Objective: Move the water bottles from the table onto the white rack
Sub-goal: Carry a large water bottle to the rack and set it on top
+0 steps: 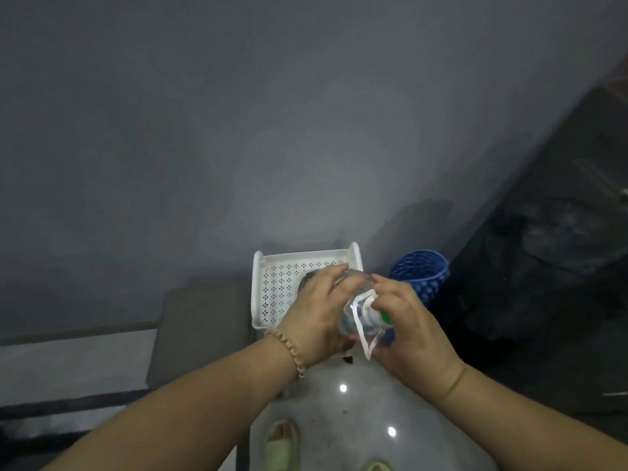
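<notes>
Two hands' fingers (334,277) round btl (360,300)

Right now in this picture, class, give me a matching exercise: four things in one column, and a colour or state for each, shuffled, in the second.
Things:
1. water bottle
2. rack
3. basket
4. bracelet

Descriptions:
A. blue, standing right of the rack
B. clear, held in both hands
C. beaded, worn on the left wrist
D. white, with a perforated top

Pairs: 1-B, 2-D, 3-A, 4-C
</notes>
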A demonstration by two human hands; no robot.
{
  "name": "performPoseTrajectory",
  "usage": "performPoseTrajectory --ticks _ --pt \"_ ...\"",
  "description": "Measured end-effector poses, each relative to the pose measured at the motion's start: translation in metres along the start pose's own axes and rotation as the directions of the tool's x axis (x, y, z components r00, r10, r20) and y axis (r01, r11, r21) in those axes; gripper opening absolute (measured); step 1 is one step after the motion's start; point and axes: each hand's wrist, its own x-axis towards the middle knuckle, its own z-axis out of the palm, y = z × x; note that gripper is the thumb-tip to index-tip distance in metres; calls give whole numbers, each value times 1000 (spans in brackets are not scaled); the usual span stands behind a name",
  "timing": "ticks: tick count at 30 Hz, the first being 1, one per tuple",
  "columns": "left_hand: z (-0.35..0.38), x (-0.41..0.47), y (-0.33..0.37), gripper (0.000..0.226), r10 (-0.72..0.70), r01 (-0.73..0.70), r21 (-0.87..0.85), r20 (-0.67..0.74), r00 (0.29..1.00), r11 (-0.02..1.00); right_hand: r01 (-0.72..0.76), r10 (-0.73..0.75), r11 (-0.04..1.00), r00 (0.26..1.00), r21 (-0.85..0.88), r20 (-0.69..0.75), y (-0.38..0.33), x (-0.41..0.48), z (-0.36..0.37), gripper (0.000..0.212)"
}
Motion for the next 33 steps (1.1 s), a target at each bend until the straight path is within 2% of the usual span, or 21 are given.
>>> performPoseTrajectory --ticks 2,5,6,10,14,21,23,25,27,30,33 --pt "3 13 -21 92 88 -88 -1 51 995 996 13 -11 993 1000 -113 14 11 4 10 72" --pt "10 37 -47 86 172 -182 58 135 976 982 -29 57 957 994 -290 89 23 7 27 85" --pt "15 47 -62 85 187 -195 29 166 968 980 -58 97 936 991 -348 97 30 12 38 85" --pt "26 69 -98 79 309 -306 -54 250 918 951 -120 190 869 977 -480 100 47 20 71 64" --pt "36 81 -113 86 453 -458 -48 271 849 888 -90 169 833 981 -545 95 59 13 88 34" --pt "57 79 -129 78 586 -591 -57 232 776 805 82 66 814 971 -576 232 70 0 99 13" --pt "64 75 -130 78 583 -589 -44 219 783 807 80 105 813 954 -576 281 70 -9 96 11" --pt "68 70 -131 77 572 -578 -40 214 792 815 11 228 823 909 -567 348 62 -18 97 36" --pt "73 66 -130 73 562 -565 -52 203 802 824 -143 375 829 860 -541 347 50 -23 101 58" --pt "79 62 -125 63 540 -532 -95 190 820 841 -348 567 718 795 -603 216 37 -16 110 60" --pt "83 56 -119 66 488 -472 -121 207 848 873 -540 737 601 660 -589 147 32 -11 117 73"
